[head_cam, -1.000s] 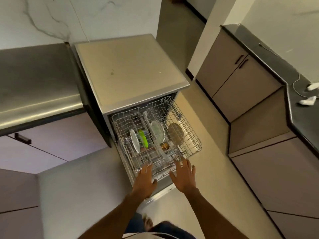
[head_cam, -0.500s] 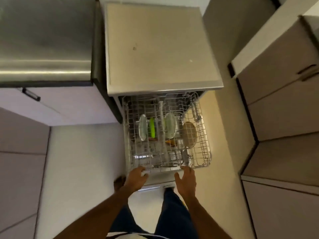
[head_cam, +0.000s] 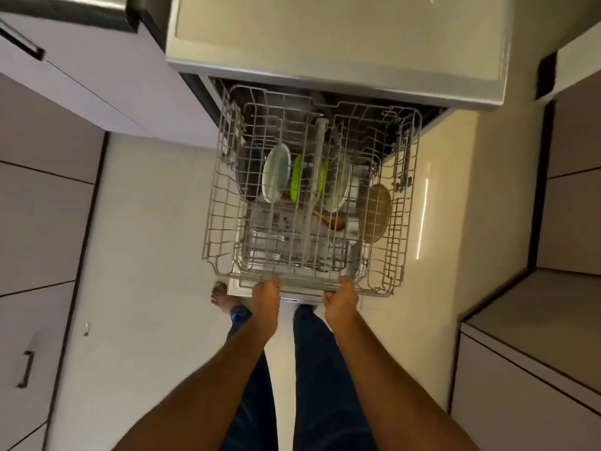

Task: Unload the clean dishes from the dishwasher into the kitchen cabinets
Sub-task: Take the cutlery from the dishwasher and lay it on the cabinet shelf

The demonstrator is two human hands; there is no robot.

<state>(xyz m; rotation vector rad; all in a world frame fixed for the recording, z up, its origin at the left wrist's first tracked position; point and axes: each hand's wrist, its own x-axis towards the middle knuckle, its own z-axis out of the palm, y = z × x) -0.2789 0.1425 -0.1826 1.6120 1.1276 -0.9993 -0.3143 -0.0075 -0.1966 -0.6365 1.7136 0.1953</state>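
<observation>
head cam | looks steeply down | close over dishwasher rack [head_cam: 312, 190]

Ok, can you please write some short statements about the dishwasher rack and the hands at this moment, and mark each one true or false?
1. Both hands grip the front edge of the rack: the left hand and the right hand curl over the front wire of the rack. True.
2. The rack is pushed fully inside the dishwasher. False: it is pulled out over the floor.
3. A green plate stands on edge among the plates. True.
4. The right hand holds a white plate. False: that plate stands in the rack.
5. A brown round dish sits on the right side. True.
</observation>
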